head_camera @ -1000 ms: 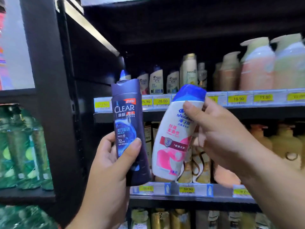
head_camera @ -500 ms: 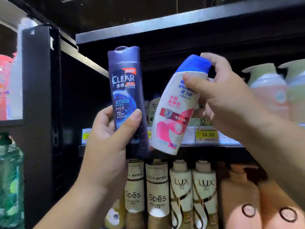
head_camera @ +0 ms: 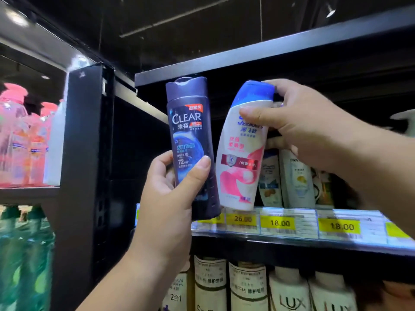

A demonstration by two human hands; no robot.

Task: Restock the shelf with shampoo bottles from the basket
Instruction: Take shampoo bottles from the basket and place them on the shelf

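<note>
Hands [head_camera: 170, 194] round two shampoo bottles [head_camera: 192, 142], side by side before shelf [head_camera: 292, 234].

Pink-capped bottles [head_camera: 13, 140] are lined up on the side rack [head_camera: 27, 194], left of the black upright [head_camera: 83, 176], and green bottles [head_camera: 24, 254] are packed in underneath. Yellow price tags [head_camera: 279, 223], 26.00 and 18.00 twice, are stuck along the shelf's [head_camera: 292, 245] front edge. LUX bottles [head_camera: 289, 295] are parked below.
</note>
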